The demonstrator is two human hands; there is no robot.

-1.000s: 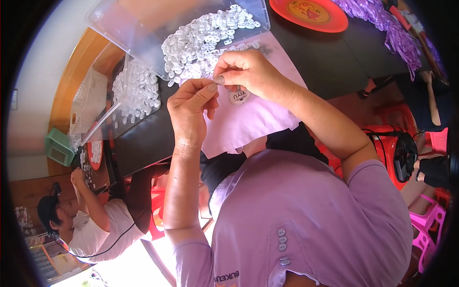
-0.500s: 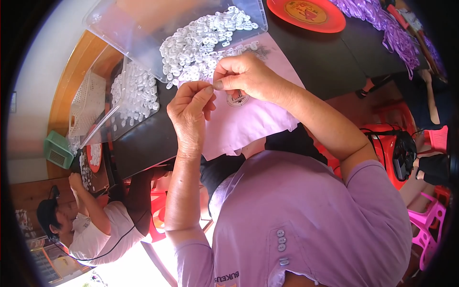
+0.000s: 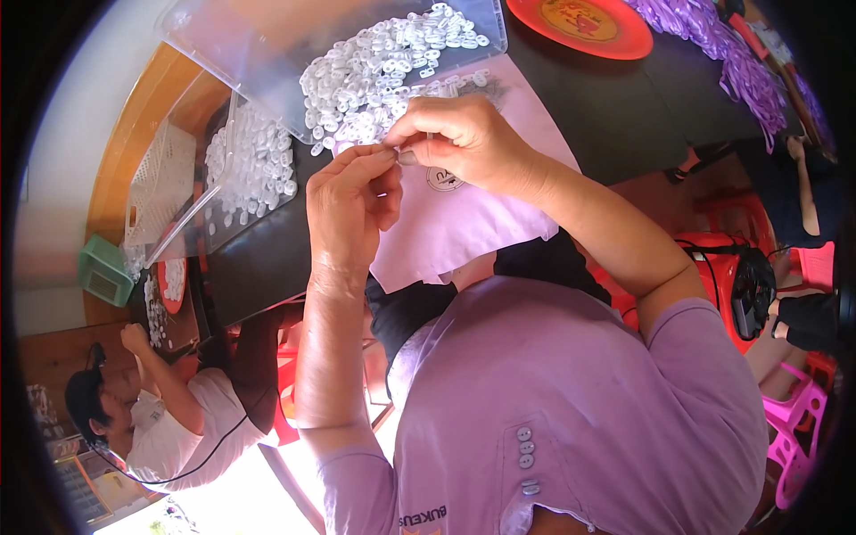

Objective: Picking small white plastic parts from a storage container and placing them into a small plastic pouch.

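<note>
Over the pink cloth [image 3: 446, 236], my two hands meet fingertip to fingertip. My left hand [image 3: 352, 192] is closed, thumb pressed to the index finger. My right hand [image 3: 455, 138] pinches right beside it. Whatever is between the fingertips is too small and too covered to make out. Just beyond my hands lies a heap of small white oval pieces with two holes each [image 3: 374, 76], spilling from a clear plastic box [image 3: 241, 45] tipped on its side onto the cloth. A greyish pile of tiny bits [image 3: 486, 89] rests on the cloth behind my right hand.
A second clear container with white pieces [image 3: 254, 165] stands to the left, near a green basket [image 3: 105, 272]. A red plate [image 3: 584, 27] and purple strands [image 3: 713, 53] are at the far right. A person [image 3: 183, 415] works at the left; red stools [image 3: 727, 267] stand right.
My right hand's fingers have shifted left over my left fingertips, and my left hand has turned slightly. The person at the left has moved their hand a little.
</note>
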